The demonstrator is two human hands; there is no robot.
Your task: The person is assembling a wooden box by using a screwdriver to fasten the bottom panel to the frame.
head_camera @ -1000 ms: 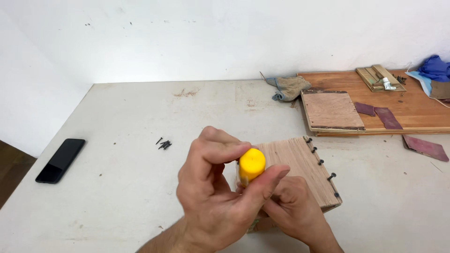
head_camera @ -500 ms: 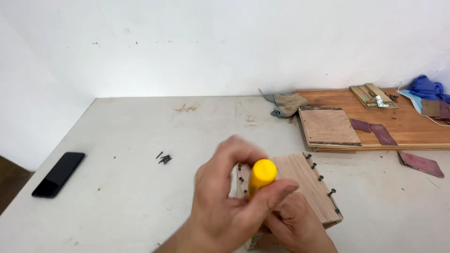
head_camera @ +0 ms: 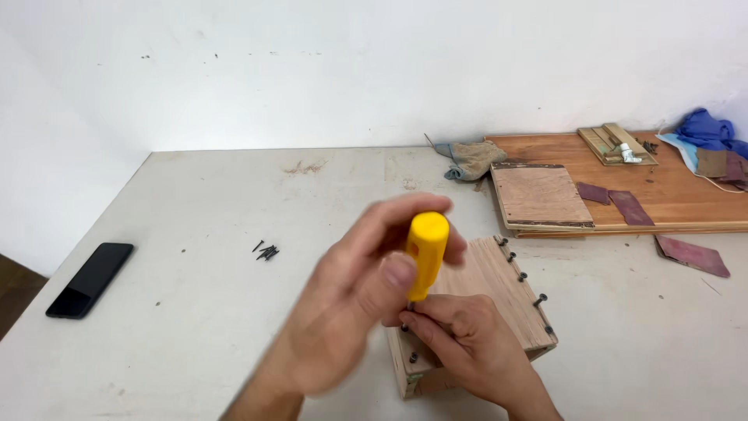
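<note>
White tabletop (head_camera: 195,312) beneath: left hand (head_camera: 351,312) has lifted, clamped around the yellow screwdriver (head_camera: 425,253); right hand (head_camera: 467,347) pinches its tip against the wooden box (head_camera: 499,288), suggesting turning continues.

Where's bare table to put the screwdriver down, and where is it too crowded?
Bare patches: between the phone and the loose screws, and the back stretch from the screws to the wall. Another lies right of the wooden box, below the red strip. Crowded: the board at back right, and around both hands, left and right.

One screwdriver (head_camera: 427,253), one phone (head_camera: 89,278), two hands, three sandpaper pieces.
</note>
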